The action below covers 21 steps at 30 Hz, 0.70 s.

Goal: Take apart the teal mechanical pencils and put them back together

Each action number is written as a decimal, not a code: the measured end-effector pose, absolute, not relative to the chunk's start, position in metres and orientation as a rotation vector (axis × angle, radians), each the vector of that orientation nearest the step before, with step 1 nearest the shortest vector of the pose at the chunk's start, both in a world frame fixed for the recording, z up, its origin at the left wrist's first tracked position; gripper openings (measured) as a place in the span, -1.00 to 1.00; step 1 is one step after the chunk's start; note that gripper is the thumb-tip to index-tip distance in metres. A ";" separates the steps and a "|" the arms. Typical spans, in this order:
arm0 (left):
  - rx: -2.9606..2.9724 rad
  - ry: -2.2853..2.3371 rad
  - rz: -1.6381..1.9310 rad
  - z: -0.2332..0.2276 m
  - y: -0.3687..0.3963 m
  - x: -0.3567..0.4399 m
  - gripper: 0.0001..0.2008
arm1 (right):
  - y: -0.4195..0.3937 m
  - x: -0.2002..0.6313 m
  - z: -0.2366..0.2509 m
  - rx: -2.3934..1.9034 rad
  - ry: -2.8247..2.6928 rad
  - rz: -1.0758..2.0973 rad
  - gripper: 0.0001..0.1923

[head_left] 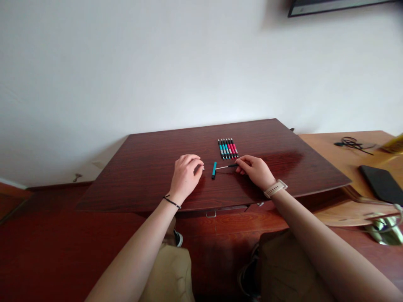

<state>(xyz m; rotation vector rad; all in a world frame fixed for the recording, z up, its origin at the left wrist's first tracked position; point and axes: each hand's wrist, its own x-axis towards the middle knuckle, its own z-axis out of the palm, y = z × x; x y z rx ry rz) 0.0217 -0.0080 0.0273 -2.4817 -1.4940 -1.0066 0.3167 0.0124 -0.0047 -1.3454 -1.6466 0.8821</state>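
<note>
Over the dark wooden table, my left hand [188, 173] is closed, thumb and fingertips pinched around a small whitish piece [203, 168] too tiny to name. My right hand [254, 171], a light watch strap at its wrist, pinches the black grip part of a pen [232, 165]. A thin pale refill sticks out of that part toward the left. Its tip is close to a blue pen barrel [214, 170] with a dark end, which lies between my hands. Just beyond, several pens [228, 149] lie side by side in a row, some blue and some pink, with black upper parts.
The table [151, 167] stands against a white wall. To its right, a lighter wooden desk [315, 144] carries a black cable [352, 143] and a flat black device [382, 182]. A screen's lower edge [333, 9] shows on the wall above.
</note>
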 end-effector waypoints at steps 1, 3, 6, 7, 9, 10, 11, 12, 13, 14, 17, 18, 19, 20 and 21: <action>-2.498 -1.485 -1.000 0.027 -0.008 0.025 -0.91 | 0.012 0.316 -0.004 -1.337 -1.634 0.891 -0.64; -2.529 -1.470 -0.986 0.025 -0.009 0.032 -0.94 | 0.012 0.315 -0.002 -1.324 -1.604 0.904 -0.62; -2.569 -1.454 -0.975 0.024 -0.010 0.039 -0.97 | 0.010 0.313 0.001 -1.304 -1.553 0.933 -0.57; -2.579 -1.450 -0.975 0.023 -0.010 0.041 -0.98 | 0.010 0.313 0.002 -1.294 -1.539 0.945 -0.55; -2.593 -1.435 -0.977 0.022 -0.009 0.043 -0.98 | 0.009 0.312 0.003 -1.270 -1.522 0.970 -0.53; -2.597 -1.428 -0.978 0.022 -0.009 0.044 -0.98 | 0.008 0.311 0.003 -1.259 -1.521 0.984 -0.53; -2.597 -1.424 -0.980 0.022 -0.009 0.044 -0.97 | 0.008 0.311 0.003 -1.248 -1.523 0.996 -0.53; -2.597 -1.420 -0.982 0.022 -0.008 0.044 -0.96 | 0.008 0.311 0.003 -1.240 -1.526 1.006 -0.53; -2.597 -1.418 -0.985 0.022 -0.008 0.045 -0.95 | 0.007 0.311 0.003 -1.232 -1.530 1.016 -0.53; -2.594 -1.420 -0.990 0.022 -0.008 0.045 -0.94 | 0.007 0.311 0.003 -1.226 -1.534 1.025 -0.53; -2.605 -1.408 -0.998 0.023 -0.009 0.044 -0.91 | 0.006 0.309 0.004 -1.208 -1.554 1.039 -0.54; -2.612 -1.398 -0.999 0.023 -0.009 0.044 -0.90 | 0.006 0.308 0.004 -1.201 -1.562 1.042 -0.54; -2.618 -1.388 -1.000 0.023 -0.009 0.044 -0.90 | 0.006 0.307 0.004 -1.193 -1.569 1.045 -0.54; -2.623 -1.381 -1.002 0.023 -0.010 0.045 -0.89 | 0.005 0.306 0.005 -1.186 -1.576 1.047 -0.54; -2.628 -1.374 -1.003 0.023 -0.010 0.045 -0.89 | 0.004 0.305 0.006 -1.177 -1.583 1.051 -0.53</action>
